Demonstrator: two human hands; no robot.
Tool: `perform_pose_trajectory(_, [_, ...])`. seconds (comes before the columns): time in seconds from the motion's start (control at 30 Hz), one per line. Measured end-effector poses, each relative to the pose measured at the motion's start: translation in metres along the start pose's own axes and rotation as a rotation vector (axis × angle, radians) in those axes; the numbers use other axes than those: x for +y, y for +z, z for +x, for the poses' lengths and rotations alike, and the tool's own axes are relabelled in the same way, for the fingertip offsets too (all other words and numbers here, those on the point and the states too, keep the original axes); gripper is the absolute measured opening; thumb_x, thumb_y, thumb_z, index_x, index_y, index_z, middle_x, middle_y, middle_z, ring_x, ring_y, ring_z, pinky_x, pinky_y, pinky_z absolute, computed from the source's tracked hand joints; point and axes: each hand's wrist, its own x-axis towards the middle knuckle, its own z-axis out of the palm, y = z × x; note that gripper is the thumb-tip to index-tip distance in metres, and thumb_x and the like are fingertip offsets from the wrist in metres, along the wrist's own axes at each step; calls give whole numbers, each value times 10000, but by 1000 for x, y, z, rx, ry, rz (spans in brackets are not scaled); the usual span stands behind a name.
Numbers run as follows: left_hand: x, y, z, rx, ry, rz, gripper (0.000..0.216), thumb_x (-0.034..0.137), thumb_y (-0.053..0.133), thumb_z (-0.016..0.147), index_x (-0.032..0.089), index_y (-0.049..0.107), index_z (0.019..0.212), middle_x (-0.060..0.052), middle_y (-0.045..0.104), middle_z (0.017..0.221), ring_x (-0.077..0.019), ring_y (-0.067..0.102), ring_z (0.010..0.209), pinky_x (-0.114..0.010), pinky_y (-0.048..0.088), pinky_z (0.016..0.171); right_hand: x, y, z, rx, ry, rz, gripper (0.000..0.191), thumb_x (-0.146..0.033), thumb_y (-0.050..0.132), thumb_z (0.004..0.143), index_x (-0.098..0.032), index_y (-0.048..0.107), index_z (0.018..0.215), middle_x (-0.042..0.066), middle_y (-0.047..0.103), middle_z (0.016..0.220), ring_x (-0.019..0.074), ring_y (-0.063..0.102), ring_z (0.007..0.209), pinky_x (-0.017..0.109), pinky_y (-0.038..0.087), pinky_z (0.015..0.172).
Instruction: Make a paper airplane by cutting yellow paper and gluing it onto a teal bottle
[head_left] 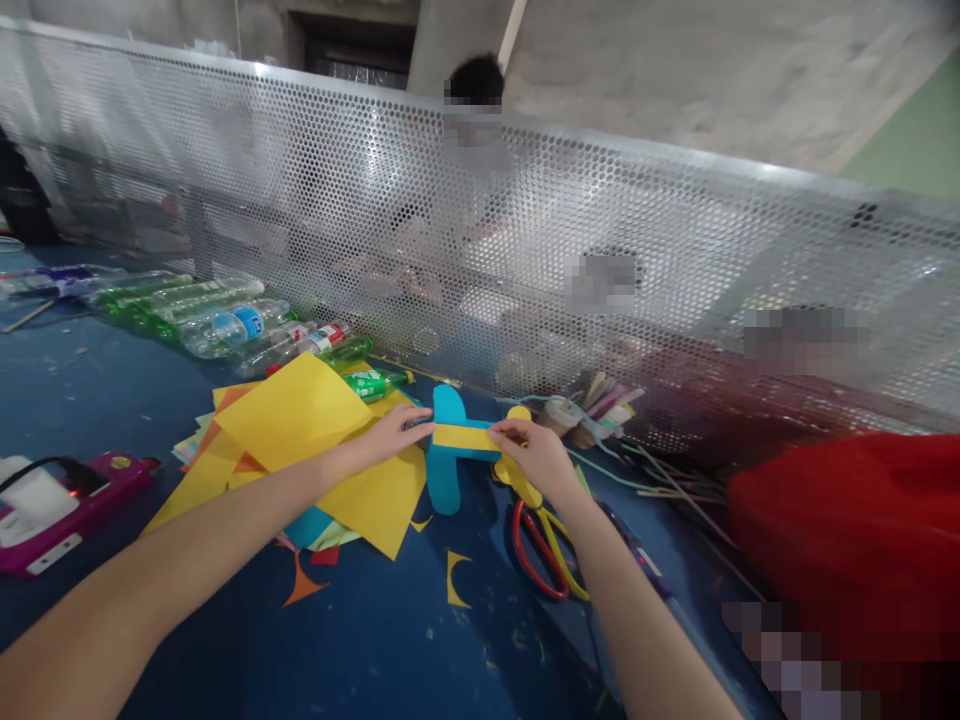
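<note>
My left hand [397, 430] pinches the left end of a paper airplane shape, fingertips at its edge. The shape has a blue rounded crosspiece [444, 485] and a blue body with a yellow strip [461, 437] along it. At the strip's right end the thumb and fingers of my right hand [536, 450] are closed on the paper. A yellow rounded paper piece [517, 482] lies across that end, partly hidden by my right hand; I cannot tell whether it is attached. Below my right hand are scissors with red and yellow handles [536, 560].
Yellow paper sheets [292, 410] are stacked left, with paper scraps [454, 580] nearby. Plastic bottles [232, 325] lie along a perforated metal screen [337, 200]. A purple power strip [82, 510] is at left. People sit behind the screen; a red sleeve [847, 530] is at right.
</note>
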Motion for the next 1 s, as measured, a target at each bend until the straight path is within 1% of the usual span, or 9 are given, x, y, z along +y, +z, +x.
perform_pose_trajectory(0.1, [-1,1,1,3,3,3,470,508,506,834,186,599,1164,-93,584,1171,-224,557,1050,-331,443,903,-1,1,0,0,7,-3,239,-389,566,734,-184,683,770,56,717,737,215,654,701,291,453,627])
perform_pose_trajectory(0.3, [-2,1,2,5,15,14,433,491,509,843,206,601,1157,-82,596,1168,-218,550,1053,-328,436,908,-3,1,-2,-15,20,-1,242,-391,555,738,-183,677,764,58,717,739,220,660,708,293,459,638])
perform_pose_trajectory(0.47, [6,1,0,9,-2,21,425,460,581,797,192,603,1125,-71,621,1109,-203,582,933,-323,467,843,-2,1,-1,-14,13,1,235,-387,551,739,-188,673,760,55,716,734,222,663,710,300,467,648])
perform_pose_trajectory(0.53, [11,0,-2,11,-16,21,444,453,605,777,184,596,1130,-72,620,1109,-202,588,916,-321,476,827,-1,2,-1,-15,10,1,239,-389,550,739,-186,674,761,58,717,737,224,664,714,300,469,648])
perform_pose_trajectory(0.67, [15,-1,-4,12,-38,21,452,430,617,769,176,588,1141,-77,616,1126,-209,597,924,-330,480,834,0,3,-1,-12,9,-3,244,-390,551,739,-182,675,764,61,718,741,224,664,714,299,470,647])
perform_pose_trajectory(0.83, [12,0,-3,18,-31,22,440,409,610,780,172,586,1150,-87,604,1162,-220,592,962,-343,475,862,-1,3,-1,-4,3,-15,230,-382,559,740,-186,678,755,55,720,726,219,663,688,296,472,631])
perform_pose_trajectory(1.0, [13,0,-3,20,-23,27,392,382,602,790,200,591,1136,-71,611,1164,-222,586,981,-359,472,880,1,5,-1,10,-15,-30,219,-374,555,751,-195,680,762,48,723,724,218,667,689,295,474,622])
